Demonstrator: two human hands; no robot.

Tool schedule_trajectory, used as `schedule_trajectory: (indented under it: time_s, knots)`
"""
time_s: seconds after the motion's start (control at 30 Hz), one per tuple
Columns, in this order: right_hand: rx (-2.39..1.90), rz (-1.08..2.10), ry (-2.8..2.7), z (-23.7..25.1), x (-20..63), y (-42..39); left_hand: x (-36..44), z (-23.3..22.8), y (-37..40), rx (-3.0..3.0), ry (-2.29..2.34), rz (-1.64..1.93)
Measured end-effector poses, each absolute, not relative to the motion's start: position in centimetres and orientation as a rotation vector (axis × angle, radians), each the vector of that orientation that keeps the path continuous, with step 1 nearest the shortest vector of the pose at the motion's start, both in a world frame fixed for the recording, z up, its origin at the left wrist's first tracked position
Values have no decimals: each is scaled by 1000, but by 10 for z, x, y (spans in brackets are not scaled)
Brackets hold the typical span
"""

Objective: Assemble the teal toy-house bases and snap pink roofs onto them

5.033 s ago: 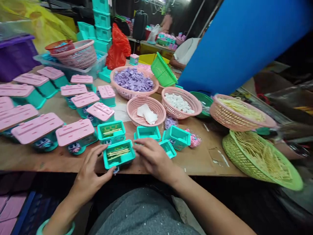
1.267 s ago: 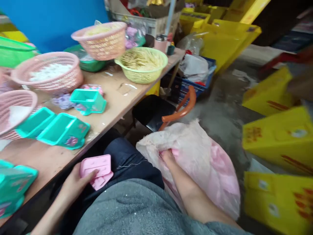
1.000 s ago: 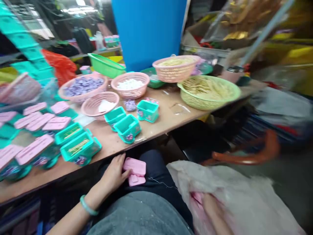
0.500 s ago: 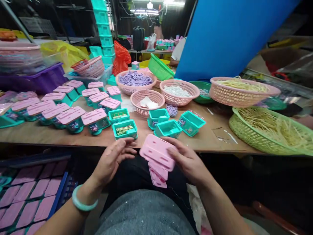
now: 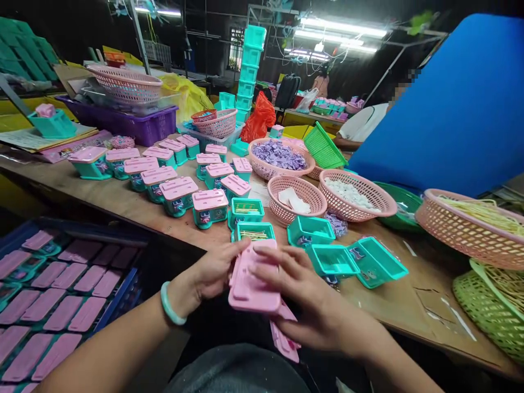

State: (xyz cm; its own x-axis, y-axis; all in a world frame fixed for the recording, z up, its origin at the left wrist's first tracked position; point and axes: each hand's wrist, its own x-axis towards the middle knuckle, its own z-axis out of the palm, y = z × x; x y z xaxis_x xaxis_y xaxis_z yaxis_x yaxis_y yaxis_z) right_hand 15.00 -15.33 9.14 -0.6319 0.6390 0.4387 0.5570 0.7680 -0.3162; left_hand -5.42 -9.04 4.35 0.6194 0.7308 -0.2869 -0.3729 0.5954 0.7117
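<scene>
— where are the hands right now?

— both low, in front of the person's lap, just short of the desk [image 5: 135, 204] edge. the left hand [image 5: 213, 270] comes in from the left with a green bangle [image 5: 168, 303] on the wrist, fingers curled round the left edge of a pink lid [image 5: 254, 278], thumb up near its top.

— and the other one?

— the right hand [image 5: 311, 303] reaches in from the lower right, forearm angled up. its fingers spread over the top lid, fingertips pressing on its face, while the palm underneath closes on more pink lids [image 5: 283, 341] that stick out below. so both hands are closed on the stack, neither flat open.

— is the stack on the desk?

— no, it's held in the air just before the edge, tilted toward the person. right beyond it, on the desk, sits an open teal box [image 5: 254, 231] with thin sticks inside, and another [image 5: 245, 209] behind it.

— what else is close?

— empty teal boxes [image 5: 331, 259] just right of the hands, a row of teal boxes already capped in pink [image 5: 178, 194] to the left, and pink baskets [image 5: 297, 199] farther back. a blue crate [image 5: 61, 305] of pink-topped boxes sits below the desk on the left.
</scene>
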Motion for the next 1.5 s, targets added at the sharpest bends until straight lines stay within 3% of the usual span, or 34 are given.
schedule_trajectory:
  time_s: [0.1, 0.17, 0.3, 0.37, 0.57, 1.0, 1.5]
  knots:
    - [-781, -336, -2463, 86, 141, -164, -47, 34, -104, 804, 622, 536]
    - [-629, -413, -2446, 78, 148, -150, -48, 27, -106, 985, 723, 684]
    - [-850, -281, -2225, 58, 174, -87, -59, 6, -87, 1407, 1123, 1274]
    - [-978, -213, -2213, 46, 179, -62, -62, -9, -72, 1616, 1211, 1359]
    - [-1221, 9, -2419, 16, 165, -68, -57, -42, -58, 1688, 1043, 1133]
    - [-1316, 8, -2567, 13, 166, -74, -56, -36, -64, 1636, 920, 943]
    - [-1242, 415, -2428, 19, 173, -72, -39, -38, -56, 1494, 1000, 1099]
